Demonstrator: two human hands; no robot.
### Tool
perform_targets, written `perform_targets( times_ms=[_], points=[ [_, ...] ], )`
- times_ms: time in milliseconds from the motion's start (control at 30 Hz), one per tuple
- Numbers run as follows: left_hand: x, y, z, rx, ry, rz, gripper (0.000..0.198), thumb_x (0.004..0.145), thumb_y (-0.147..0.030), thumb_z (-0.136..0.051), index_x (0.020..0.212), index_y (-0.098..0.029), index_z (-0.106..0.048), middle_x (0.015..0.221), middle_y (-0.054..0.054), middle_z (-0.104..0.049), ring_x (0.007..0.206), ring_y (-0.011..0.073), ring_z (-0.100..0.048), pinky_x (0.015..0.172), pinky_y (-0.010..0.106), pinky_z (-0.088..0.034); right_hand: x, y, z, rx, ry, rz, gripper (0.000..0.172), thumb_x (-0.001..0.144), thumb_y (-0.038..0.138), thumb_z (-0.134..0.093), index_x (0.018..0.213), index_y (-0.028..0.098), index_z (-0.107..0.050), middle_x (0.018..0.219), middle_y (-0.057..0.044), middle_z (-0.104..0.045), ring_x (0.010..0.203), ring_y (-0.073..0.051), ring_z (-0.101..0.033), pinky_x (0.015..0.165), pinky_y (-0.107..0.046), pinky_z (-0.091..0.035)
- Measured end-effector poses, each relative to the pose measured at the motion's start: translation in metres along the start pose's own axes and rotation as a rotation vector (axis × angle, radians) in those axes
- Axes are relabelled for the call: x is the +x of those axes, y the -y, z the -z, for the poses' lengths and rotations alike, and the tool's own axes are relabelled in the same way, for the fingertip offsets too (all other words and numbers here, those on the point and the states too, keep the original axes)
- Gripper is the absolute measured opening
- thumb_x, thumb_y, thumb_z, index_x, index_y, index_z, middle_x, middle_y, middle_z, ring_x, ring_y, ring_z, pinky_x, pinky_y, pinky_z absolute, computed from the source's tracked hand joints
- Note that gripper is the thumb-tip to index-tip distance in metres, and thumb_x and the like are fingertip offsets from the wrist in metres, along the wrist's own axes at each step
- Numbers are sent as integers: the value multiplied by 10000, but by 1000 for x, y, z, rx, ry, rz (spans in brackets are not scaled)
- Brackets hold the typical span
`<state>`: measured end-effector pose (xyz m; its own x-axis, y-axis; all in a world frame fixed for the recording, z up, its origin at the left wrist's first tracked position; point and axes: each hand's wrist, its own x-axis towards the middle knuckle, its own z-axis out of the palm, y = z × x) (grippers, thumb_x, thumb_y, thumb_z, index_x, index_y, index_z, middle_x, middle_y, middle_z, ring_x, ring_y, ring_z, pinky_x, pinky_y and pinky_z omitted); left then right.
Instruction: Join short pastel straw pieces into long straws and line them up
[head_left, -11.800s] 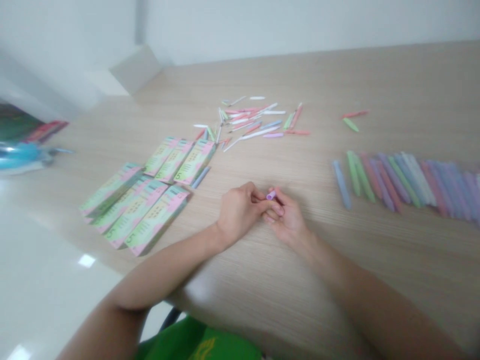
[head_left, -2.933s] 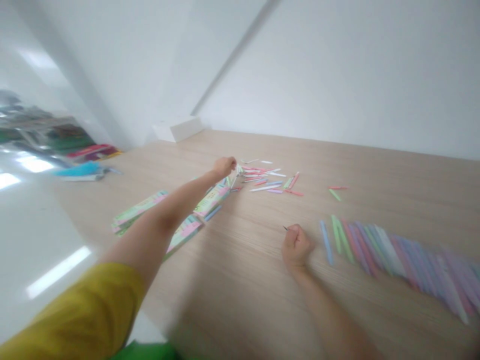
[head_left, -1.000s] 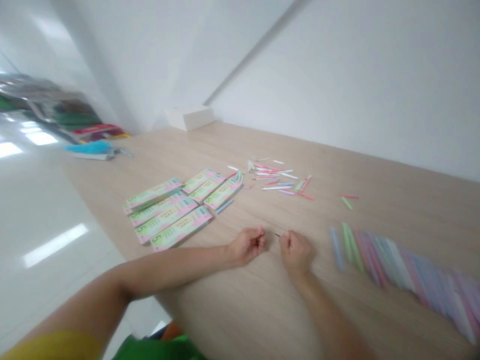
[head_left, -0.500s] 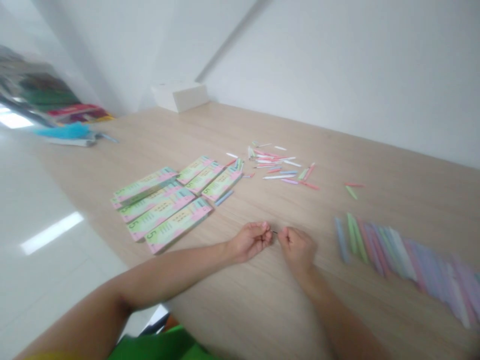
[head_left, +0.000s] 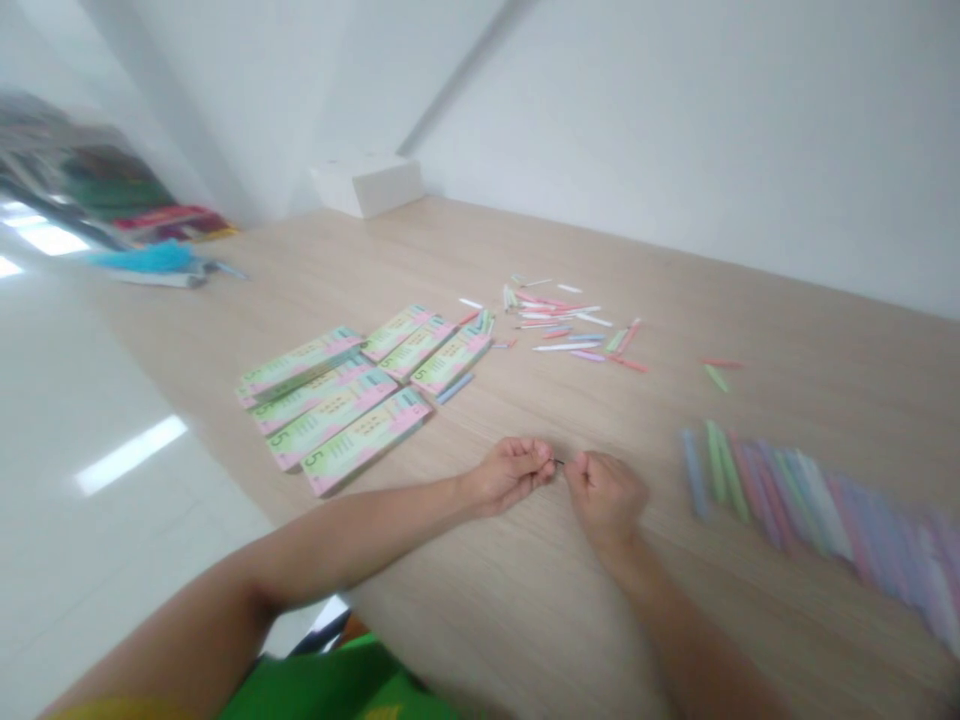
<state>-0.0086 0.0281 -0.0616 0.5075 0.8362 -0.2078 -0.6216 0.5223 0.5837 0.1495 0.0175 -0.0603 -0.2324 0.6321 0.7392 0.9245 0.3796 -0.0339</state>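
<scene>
My left hand [head_left: 516,475] is closed in a pinch just over the table. A thin dark rod [head_left: 559,462] runs from its fingertips to my right hand [head_left: 607,495], whose fingers are curled into a fist around the rod's other end. Most of the rod is hidden in the hands, and its kind cannot be made out. Beyond the hands lies a loose scatter of slim coloured pen-like sticks [head_left: 559,315] in red, white, green and purple. To the right, a long row of pastel sticks [head_left: 814,500] lies side by side, blurred toward the frame's edge.
Several flat green-and-pink boxes [head_left: 367,440] marked 5 lie left of my hands on the wooden table [head_left: 495,600]. A white box [head_left: 386,187] stands against the wall at the back. A bright blue item [head_left: 161,258] rests at the table's far left edge.
The whole view has shifted slightly, so the table things sit a little further right. Both hands keep their grip on the dark rod between them.
</scene>
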Motion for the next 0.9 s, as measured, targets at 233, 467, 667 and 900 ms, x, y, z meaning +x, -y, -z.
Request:
perform_targets(
  times_ms=[233, 467, 667, 900],
  points=[
    [1, 13, -3, 205, -195, -219, 340, 632, -323, -831, 844, -101, -686, 658, 19, -657, 601, 75, -562, 616, 202, -403, 2, 2, 0, -128, 81, -38, 391, 938, 248, -433, 568, 183, -540, 512, -12, -550, 504, -121, -448, 559, -293, -240],
    [6, 11, -11, 435, -236, -178, 351, 605, -376, -827, 763, -84, -709, 638, 47, -679, 491, 58, -492, 504, 201, -332, 1, 6, -5, -92, 134, -158, 489, 975, 280, -333, 572, 171, -587, 516, -48, -595, 453, -123, -476, 520, -294, -228],
    [0, 0, -26, 579, -229, -282, 340, 588, -358, -833, 770, -98, -711, 676, 57, -704, 614, 126, -620, 645, 250, -477, 2, 11, 0, 181, 168, -386, 595, 990, 325, -240, 583, 160, -642, 523, -90, -633, 419, -132, -503, 490, -289, -243],
    [-12, -14, -57, 920, -63, -285, 194, 716, -287, -719, 828, -129, -736, 756, 70, -721, 674, 158, -643, 649, 244, -481, 9, 17, 11, 712, 43, -749, 642, 966, 529, -178, 508, 199, -486, 449, -42, -543, 447, -144, -518, 468, -261, -303]
  ],
)
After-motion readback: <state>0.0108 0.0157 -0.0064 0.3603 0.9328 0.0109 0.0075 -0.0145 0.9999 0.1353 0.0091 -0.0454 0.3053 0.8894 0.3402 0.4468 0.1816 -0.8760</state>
